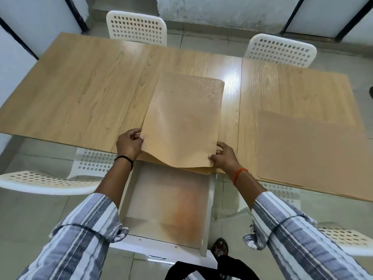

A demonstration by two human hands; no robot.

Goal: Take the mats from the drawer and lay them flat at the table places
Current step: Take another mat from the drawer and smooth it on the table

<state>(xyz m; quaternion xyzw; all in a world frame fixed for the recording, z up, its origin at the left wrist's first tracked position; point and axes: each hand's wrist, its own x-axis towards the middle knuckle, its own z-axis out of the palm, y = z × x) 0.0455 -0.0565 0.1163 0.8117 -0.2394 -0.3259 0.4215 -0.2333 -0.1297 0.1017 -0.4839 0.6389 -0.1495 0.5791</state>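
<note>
Four white perforated chairs (137,27) ring the wooden table (80,93); below its near edge the white drawer (167,207) stands open. One tan mat (314,150) lies flat at right. My left hand (129,144) and right hand (225,156) pinch the near corners of a dimpled tan mat (181,120), its long axis pointing away from me.

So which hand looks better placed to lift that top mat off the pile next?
Probably the left hand: it already pinches the top mat at its raised corner. The right hand grips the pile's edge.
</note>
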